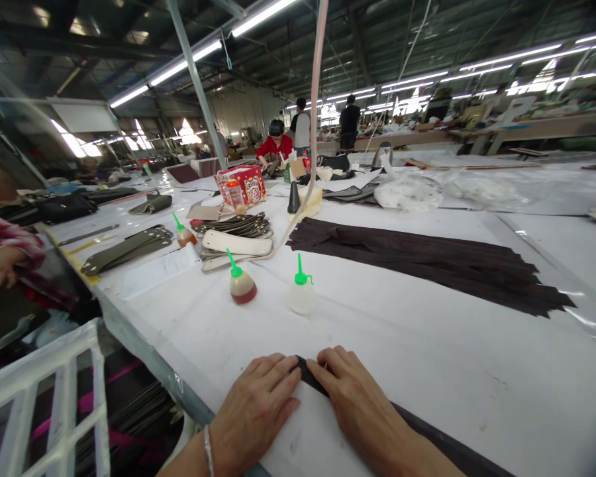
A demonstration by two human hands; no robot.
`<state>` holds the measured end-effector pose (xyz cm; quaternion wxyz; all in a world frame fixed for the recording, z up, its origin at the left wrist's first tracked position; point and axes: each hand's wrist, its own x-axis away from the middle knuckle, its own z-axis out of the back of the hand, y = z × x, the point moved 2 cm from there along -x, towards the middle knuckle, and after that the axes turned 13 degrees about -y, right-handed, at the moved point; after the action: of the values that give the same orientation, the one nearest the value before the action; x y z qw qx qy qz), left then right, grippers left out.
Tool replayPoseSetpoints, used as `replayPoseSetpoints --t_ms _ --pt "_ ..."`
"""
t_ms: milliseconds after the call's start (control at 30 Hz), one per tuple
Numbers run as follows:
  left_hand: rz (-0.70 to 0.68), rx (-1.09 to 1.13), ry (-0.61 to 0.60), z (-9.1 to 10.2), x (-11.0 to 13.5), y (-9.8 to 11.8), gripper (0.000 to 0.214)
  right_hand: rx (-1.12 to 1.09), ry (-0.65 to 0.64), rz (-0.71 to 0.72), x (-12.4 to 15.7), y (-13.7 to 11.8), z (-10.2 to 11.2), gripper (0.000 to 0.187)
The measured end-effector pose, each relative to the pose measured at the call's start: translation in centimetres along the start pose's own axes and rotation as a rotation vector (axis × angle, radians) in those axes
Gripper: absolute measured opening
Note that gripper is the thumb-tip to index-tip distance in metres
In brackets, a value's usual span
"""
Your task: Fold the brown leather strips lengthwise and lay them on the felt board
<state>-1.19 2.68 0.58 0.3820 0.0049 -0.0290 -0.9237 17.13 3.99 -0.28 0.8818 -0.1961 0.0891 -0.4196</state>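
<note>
Black strip (312, 379) under two bare hands on a white table (457, 358).
Its far tip lies at the fingertips of the left hand (255, 404), and it runs on beneath the right hand (357, 401) toward the lower right corner; both hands have bent fingers touching it, though whether either pinches it or merely presses, I cannot tell. For neat handling of this end, light, even pressure from both sides would probably serve best, with the edges kept straight and the trailing length free of twists. Two squeeze bottles with green nozzles, one with reddish liquid (243, 289) and one pale (302, 298), stand upright just beyond; elbows and strip should clear them. Dark strips (427, 265) lie piled farther off, to the right.
</note>
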Motion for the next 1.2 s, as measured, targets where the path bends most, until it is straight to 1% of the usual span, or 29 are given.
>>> replayPoseSetpoints --t_ms 200,333,500,667,733,833,900,1000,1067,1200 --pt "0.009 0.022 -0.023 0.2 -0.1 -0.1 0.037 0.108 -0.040 0.024 -0.1 0.1 -0.1 0.031" --pt "0.049 0.013 0.004 0.0 0.1 -0.2 0.039 0.137 -0.060 0.036 -0.3 0.0 0.2 0.036" --pt "0.077 0.029 0.008 -0.3 0.4 -0.5 0.039 0.168 -0.090 0.025 -0.5 -0.2 0.5 0.046" --pt "0.099 0.049 0.027 -0.2 0.5 -0.5 0.040 0.216 -0.117 0.012 -0.9 -0.6 0.7 0.058" --pt "0.093 0.058 0.027 0.0 0.4 -0.4 0.041 0.231 -0.117 0.007 -1.1 -0.6 0.7 0.062" --pt "0.044 0.056 0.002 0.2 0.2 -0.3 0.039 0.225 -0.099 -0.023 -1.1 -0.2 0.6 0.065" --pt "-0.002 0.053 -0.018 0.5 -0.1 -0.3 0.035 0.208 -0.085 -0.052 -0.8 0.2 0.6 0.060" --pt "-0.049 0.074 -0.041 1.1 -0.6 -0.4 0.032 0.152 -0.082 -0.076 0.0 0.7 0.8 0.043" --pt "-0.066 0.102 -0.042 1.6 -0.8 -0.5 0.031 0.115 -0.098 -0.076 0.6 0.9 1.0 0.034" --pt "-0.083 0.162 -0.020 2.1 -1.3 -0.6 0.030 0.106 -0.090 -0.039 1.4 1.0 1.5 0.029"
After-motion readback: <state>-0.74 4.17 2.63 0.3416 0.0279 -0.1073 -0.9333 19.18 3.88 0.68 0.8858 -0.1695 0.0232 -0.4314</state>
